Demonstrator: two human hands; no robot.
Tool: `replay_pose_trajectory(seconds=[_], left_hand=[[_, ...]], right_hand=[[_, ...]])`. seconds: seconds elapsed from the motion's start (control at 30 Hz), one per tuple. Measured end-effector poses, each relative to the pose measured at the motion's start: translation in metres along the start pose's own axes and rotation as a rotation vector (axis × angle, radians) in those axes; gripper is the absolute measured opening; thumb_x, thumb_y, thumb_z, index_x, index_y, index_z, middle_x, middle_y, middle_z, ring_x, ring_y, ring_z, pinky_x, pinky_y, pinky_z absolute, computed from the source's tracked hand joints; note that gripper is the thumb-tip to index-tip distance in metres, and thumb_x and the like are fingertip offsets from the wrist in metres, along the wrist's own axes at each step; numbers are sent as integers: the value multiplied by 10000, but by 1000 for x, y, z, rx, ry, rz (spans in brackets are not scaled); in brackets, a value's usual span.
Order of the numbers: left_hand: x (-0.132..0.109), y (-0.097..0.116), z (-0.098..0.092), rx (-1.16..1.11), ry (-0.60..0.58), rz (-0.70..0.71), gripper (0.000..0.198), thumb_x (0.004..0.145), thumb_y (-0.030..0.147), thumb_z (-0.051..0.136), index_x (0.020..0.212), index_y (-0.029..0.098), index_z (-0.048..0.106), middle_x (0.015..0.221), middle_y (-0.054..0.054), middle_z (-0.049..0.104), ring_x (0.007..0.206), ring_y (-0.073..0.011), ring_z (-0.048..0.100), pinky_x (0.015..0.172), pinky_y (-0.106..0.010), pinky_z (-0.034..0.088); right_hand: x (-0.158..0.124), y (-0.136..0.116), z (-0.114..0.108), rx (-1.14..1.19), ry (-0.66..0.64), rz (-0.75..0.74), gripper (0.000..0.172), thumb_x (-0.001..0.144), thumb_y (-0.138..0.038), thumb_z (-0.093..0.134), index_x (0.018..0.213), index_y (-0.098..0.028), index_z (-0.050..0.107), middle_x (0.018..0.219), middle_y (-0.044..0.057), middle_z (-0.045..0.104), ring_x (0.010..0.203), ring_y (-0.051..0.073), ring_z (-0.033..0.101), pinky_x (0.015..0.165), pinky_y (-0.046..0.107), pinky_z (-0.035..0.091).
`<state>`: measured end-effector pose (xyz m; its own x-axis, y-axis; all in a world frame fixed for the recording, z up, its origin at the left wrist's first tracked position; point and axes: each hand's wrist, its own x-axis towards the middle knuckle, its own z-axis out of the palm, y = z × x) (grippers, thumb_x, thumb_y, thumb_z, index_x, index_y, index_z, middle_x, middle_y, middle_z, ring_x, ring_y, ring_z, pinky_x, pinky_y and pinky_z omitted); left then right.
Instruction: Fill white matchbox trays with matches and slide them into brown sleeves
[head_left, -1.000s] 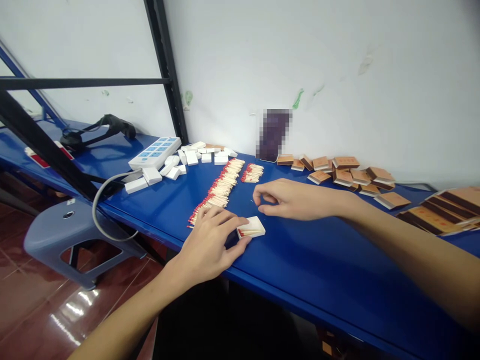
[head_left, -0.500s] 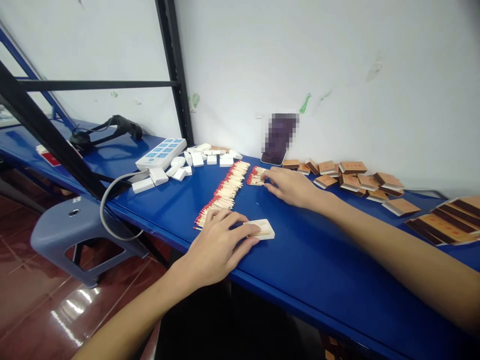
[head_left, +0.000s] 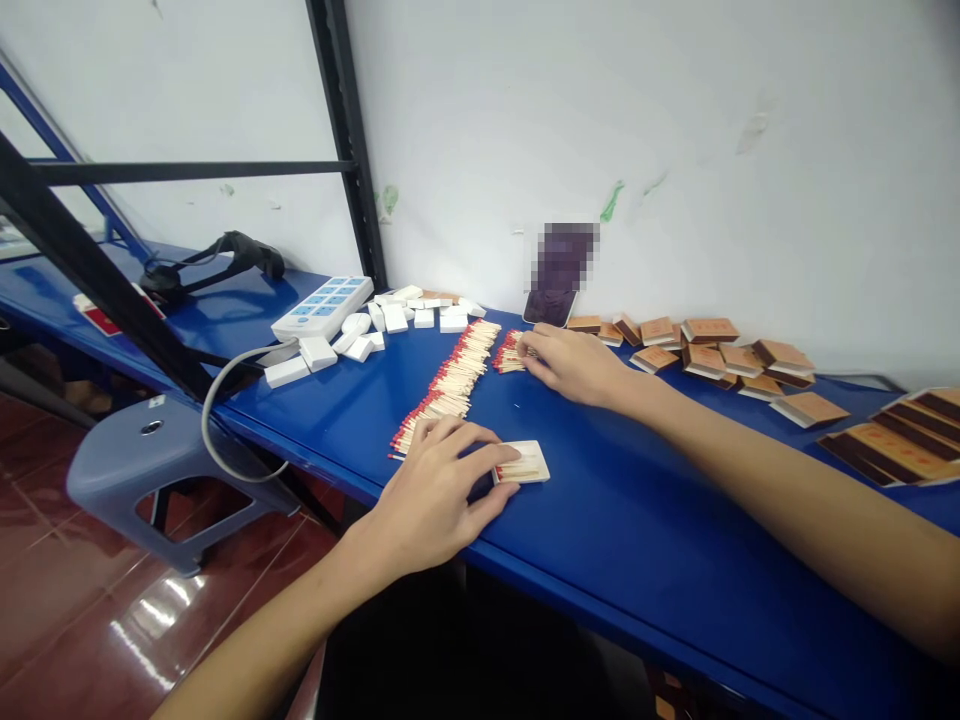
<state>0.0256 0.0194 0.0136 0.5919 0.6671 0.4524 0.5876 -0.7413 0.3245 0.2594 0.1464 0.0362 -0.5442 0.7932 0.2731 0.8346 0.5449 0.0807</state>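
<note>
Near the table's front edge my left hand (head_left: 439, 490) grips a white matchbox tray (head_left: 534, 465) at its left end, with some matches lying inside it. Beside that hand a long slanting row of red-tipped matches (head_left: 457, 375) runs back across the table. Farther back, my right hand (head_left: 566, 362) has its fingertips on a smaller pile of matches (head_left: 508, 352). Its fingers are bent together, and whatever is between them is too small to make out.
White trays (head_left: 394, 318) lie behind the match row beside a power strip (head_left: 322, 308). A phone (head_left: 559, 275) leans on the wall. Matchbox sleeves (head_left: 705, 358) are piled at the right, with flatter ones (head_left: 900, 445) beyond. A stool (head_left: 150, 460) stands left.
My right hand has shifted slightly left and back over the small pile. The fingers of my left hand have moved a little on the tray, and more matches show inside it.
</note>
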Motion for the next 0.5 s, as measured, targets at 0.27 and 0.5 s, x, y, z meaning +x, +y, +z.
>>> replay_pose_trajectory(seconds=[0.27, 0.5], left_hand=[[0, 0, 1, 1, 0, -6, 214, 948, 303, 599, 1129, 218, 676, 1135, -45, 681, 1056, -224, 570, 966, -418, 388], [0, 0, -1, 8, 4, -3, 210, 943, 292, 606, 1128, 221, 676, 1120, -44, 689, 1041, -225, 572, 965, -418, 382]], right_hand=[[4, -5, 6, 71, -74, -42, 178, 978, -275, 431, 947, -203, 591, 998, 89, 653, 869, 218, 585, 654, 308, 350], [3, -3, 5, 124, -64, -35, 171, 968, -265, 446, 976, -195, 601, 1018, 94, 669, 896, 226, 593, 687, 319, 377]])
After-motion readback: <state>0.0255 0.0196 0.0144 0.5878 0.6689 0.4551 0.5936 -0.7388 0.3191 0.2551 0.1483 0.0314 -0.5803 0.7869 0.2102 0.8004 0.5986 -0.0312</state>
